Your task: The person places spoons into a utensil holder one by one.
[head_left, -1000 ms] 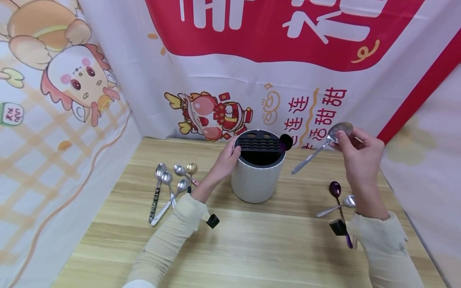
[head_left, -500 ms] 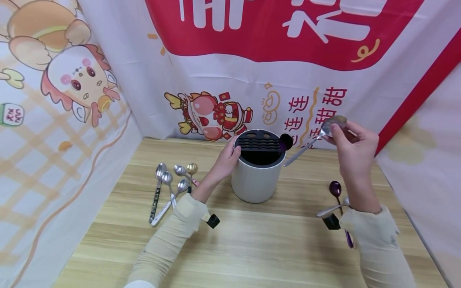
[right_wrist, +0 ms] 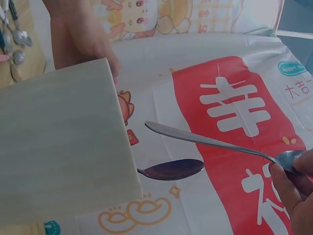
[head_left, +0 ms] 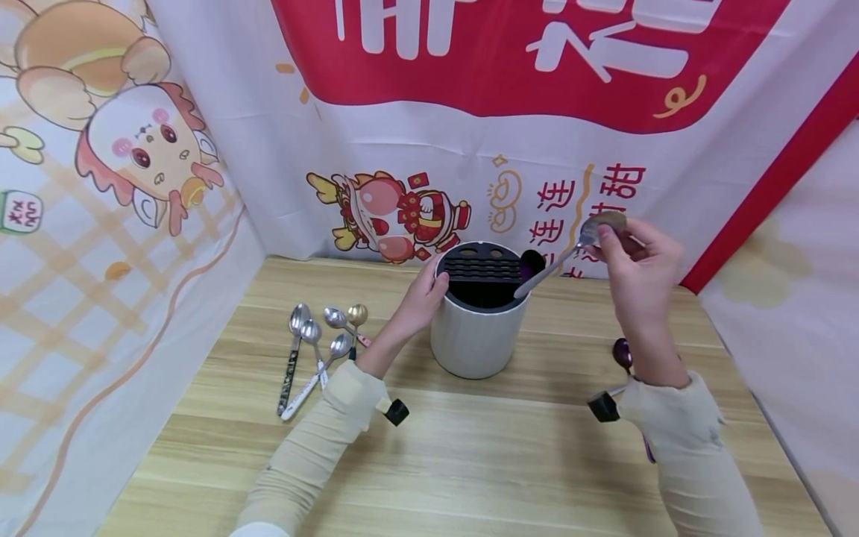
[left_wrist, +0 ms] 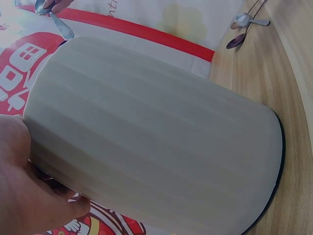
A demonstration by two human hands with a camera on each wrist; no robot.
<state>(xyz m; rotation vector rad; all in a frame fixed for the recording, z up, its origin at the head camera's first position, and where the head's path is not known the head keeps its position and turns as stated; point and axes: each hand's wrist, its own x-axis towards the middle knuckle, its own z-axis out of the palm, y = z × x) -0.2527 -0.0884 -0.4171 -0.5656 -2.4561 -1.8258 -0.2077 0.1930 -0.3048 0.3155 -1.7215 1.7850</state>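
Observation:
A white ribbed utensil holder (head_left: 475, 341) with a black slotted top (head_left: 479, 268) stands upright on the table. My left hand (head_left: 424, 294) grips its left side at the rim, thumb on the near edge. My right hand (head_left: 640, 265) pinches a silver spoon (right_wrist: 210, 141) by its bowl, the handle slanting down to the left. In the head view the handle tip overlaps the holder's right rim; in the right wrist view it is out past the rim, apart from it. A dark purple spoon (right_wrist: 173, 170) stands in the holder, its bowl above the rim.
Several spoons (head_left: 312, 350) with patterned handles lie in a group on the table's left. Partly behind my right forearm lie another purple spoon (head_left: 622, 352) and a silver spoon (left_wrist: 242, 20). Printed cloth (head_left: 282, 171) hangs along the table's back and sides.
My right hand has moved left with the silver spoon, bringing the handle tip from right of the holder to over its rim. My left hand stays on the holder.

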